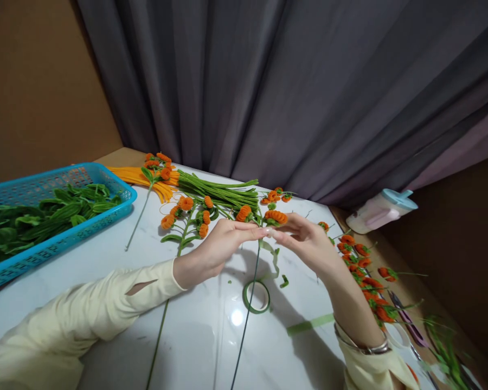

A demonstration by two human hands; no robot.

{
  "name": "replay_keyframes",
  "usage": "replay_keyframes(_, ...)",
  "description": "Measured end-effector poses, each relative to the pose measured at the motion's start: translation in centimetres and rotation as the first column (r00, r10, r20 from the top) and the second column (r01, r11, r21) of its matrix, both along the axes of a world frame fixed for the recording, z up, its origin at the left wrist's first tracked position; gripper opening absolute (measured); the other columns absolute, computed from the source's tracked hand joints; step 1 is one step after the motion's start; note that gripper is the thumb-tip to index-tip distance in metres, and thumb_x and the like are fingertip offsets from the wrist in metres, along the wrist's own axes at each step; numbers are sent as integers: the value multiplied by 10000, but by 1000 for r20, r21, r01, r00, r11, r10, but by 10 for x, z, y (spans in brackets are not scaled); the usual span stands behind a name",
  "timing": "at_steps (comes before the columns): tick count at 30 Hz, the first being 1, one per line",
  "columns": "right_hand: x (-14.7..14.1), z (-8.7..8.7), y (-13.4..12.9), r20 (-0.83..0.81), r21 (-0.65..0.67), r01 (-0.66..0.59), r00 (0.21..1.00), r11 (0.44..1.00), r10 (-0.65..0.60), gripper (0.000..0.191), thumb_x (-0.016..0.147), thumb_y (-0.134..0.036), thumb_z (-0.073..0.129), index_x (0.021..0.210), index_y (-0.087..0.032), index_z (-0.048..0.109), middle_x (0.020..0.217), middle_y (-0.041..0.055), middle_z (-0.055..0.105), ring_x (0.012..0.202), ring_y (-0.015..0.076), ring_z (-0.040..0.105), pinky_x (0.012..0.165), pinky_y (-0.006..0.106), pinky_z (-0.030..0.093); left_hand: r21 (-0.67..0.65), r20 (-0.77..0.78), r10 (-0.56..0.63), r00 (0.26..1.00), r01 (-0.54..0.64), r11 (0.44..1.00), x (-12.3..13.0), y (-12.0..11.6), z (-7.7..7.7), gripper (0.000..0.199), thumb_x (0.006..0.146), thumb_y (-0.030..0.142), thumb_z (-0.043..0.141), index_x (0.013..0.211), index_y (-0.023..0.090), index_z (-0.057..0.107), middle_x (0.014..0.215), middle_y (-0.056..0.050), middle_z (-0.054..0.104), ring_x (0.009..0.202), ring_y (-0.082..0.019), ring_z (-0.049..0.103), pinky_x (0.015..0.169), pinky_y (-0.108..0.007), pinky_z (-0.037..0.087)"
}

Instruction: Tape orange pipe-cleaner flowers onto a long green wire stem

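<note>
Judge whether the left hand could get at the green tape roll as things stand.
Probably yes: the green tape roll lies nearby on the table; only a thin stem crosses it, though the left hand seems to pinch that stem.

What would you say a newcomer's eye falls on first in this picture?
Probably the two orange flowers mid-picture, just above where the left hand and right hand meet. Next would come the blue basket of green leaves at far left, then the tape roll on the white table, below the hands.
</note>
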State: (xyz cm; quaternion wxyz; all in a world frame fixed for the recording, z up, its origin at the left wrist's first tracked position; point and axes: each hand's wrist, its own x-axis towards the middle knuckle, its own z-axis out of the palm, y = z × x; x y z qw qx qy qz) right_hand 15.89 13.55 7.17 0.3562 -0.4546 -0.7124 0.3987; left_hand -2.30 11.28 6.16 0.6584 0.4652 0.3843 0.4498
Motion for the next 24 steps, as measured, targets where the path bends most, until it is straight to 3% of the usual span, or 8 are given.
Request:
replay_keyframes(3, -3, 11, -1, -4, 233, 175, 984, 957, -179, 354, 701, -407, 728, 961, -199, 608, 794, 30, 637, 671, 148, 589, 516, 237, 452, -26, -33, 20, 999, -20, 999, 0, 1, -1, 137, 728, 262, 685, 810, 179, 757, 913, -38, 735, 947, -192, 603, 894, -295, 376)
replay_keyframes(6, -12, 16, -3, 21, 274, 170, 983, 947, -183, 253, 718, -396, 714, 840, -185, 646, 675, 12, 607, 542, 118, 523, 448, 234, 409, -21, -55, 6, 998, -7, 1000, -1, 2, -1, 164, 734, 258, 683, 866, 190, 754, 939, -38, 737, 982, -192, 602, 915, -293, 373)
replay_keyframes(8, -16, 16, -4, -13, 218, 159, 987, 963, -160, 215, 713, -377, 720, 774, -178, 663, 653, 11, 612, 529, 117, 531, 451, 238, 427, -14, -58, -18, 998, 17, 1000, -2, 2, -1, 188, 745, 280, 678, 895, 192, 750, 938, -41, 738, 990, -194, 602, 917, -294, 375)
replay_keyframes(12, -16, 14, -3, -219, -24, 160, 962, 987, -161, 178, 636, -321, 780, 709, -180, 700, 659, 15, 660, 593, 143, 607, 552, 266, 508, -9, -45, -65, 997, 64, 998, -2, 2, 2, 211, 747, 313, 681, 903, 187, 749, 925, -46, 739, 973, -193, 606, 906, -293, 383)
replay_keyframes(17, -11, 6, -4, -500, -284, 83, 837, 955, -222, 163, 555, -225, 829, 576, -190, 671, 769, 4, 693, 709, 131, 631, 719, 276, 545, 0, -55, -60, 997, 60, 998, -1, 2, 1, 180, 739, 327, 690, 839, 193, 757, 875, -33, 739, 903, -182, 605, 860, -293, 392)
replay_keyframes(24, -10, -8, -7, -627, -367, -22, 744, 930, -230, 175, 594, -180, 798, 547, -200, 630, 779, -8, 683, 724, 131, 627, 775, 299, 547, -9, -75, -57, 996, 57, 998, -2, 1, 0, 161, 745, 323, 681, 781, 182, 751, 840, -28, 731, 851, -169, 594, 830, -288, 382)
